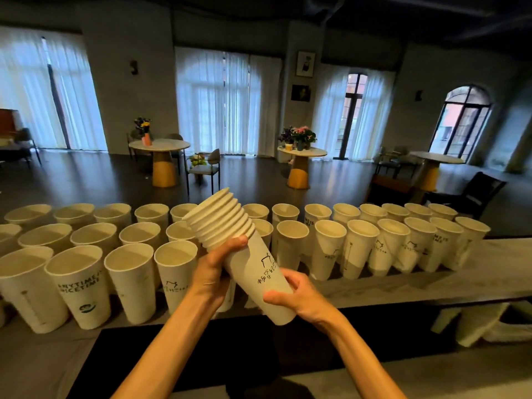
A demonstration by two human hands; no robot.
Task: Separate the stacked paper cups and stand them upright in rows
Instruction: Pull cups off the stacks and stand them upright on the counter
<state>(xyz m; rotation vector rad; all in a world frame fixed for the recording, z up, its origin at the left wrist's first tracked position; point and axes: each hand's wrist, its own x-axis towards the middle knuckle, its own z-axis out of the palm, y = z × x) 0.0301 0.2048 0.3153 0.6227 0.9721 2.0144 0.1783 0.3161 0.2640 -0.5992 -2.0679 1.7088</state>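
- Your right hand (299, 295) is wrapped round the narrow bottom end of the stack of cups (244, 254), thumb on the near side; your left hand (214, 272) grips the same stack higher up, thumb pressed just under the rims.
- The stack is held tilted in the air, rims up and to the left, above the near row; about nine nested rims show.
- The separated cups (178, 279) stand upright, mouths open, in three rows on the long counter (431, 283); the far row shows about thirteen, the middle about eleven, the near row four left of your arms; some are hidden behind the stack.
- Beyond the counter stand three round tables (159, 145), two of them with flowers (302, 133).
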